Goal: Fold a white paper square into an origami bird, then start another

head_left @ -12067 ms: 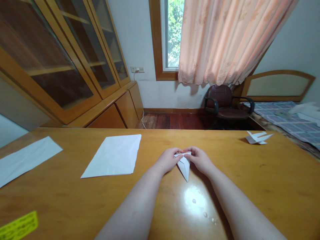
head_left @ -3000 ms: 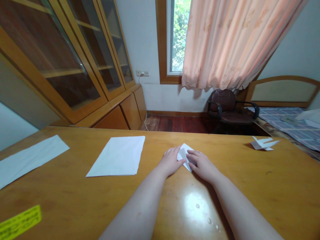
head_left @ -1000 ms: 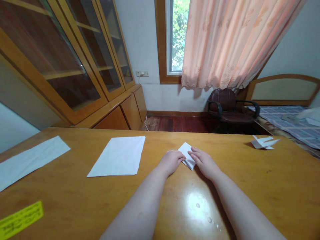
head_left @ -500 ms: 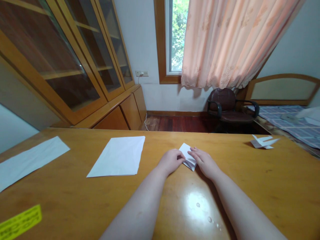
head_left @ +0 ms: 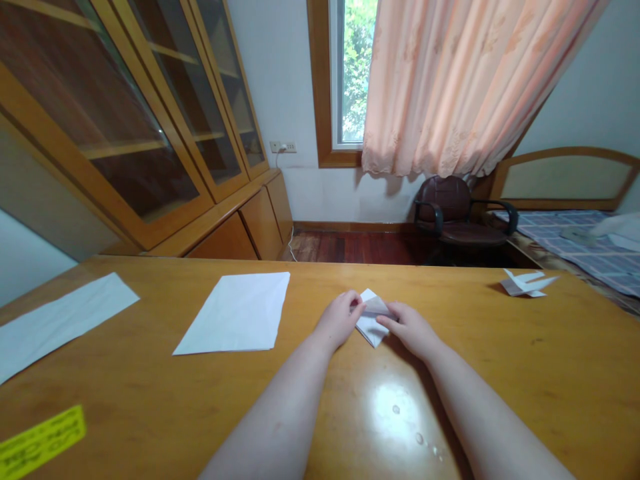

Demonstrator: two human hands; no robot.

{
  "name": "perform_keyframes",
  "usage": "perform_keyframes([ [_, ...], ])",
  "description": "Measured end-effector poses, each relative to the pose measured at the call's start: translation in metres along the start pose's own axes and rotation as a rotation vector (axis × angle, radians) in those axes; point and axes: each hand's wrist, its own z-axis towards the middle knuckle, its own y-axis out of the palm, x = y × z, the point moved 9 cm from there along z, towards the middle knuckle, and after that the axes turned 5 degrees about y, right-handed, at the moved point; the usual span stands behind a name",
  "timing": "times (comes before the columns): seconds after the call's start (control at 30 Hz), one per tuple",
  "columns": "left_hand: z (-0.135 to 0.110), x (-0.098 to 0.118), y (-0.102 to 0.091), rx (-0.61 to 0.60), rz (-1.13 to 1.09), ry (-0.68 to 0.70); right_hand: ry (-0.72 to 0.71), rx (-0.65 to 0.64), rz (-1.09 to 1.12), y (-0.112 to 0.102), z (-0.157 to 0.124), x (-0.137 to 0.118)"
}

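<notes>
A small piece of folded white paper lies on the wooden table between my hands, one corner pointing toward me. My left hand pinches its left edge, the fingers curled in. At the right edge, my right hand grips the paper, thumb on top and the other fingers partly hidden behind it. A flap stands slightly raised across the paper's middle. Over to the right sits a folded paper figure with pointed ends, apart from both hands.
Left of my hands lies a flat white sheet; a long paper strip is farther left. A yellow label with writing is at the near left. Beyond the table stand a glass-door cabinet, an armchair and a bed.
My right hand has gone from lying flat over the paper to gripping its right edge. My left hand has shifted slightly up, and the flap across the paper has been lifted.
</notes>
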Motion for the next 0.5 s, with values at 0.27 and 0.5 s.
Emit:
perform_keyframes([
  [0.27, -0.003, 0.007, 0.009, -0.102, -0.024, 0.076, 0.012, -0.004, 0.029, 0.0, 0.002, -0.002],
  [0.5, -0.003, 0.002, 0.021, -0.171, 0.052, 0.136, 0.076, 0.021, -0.023, -0.001, 0.0, 0.005],
])
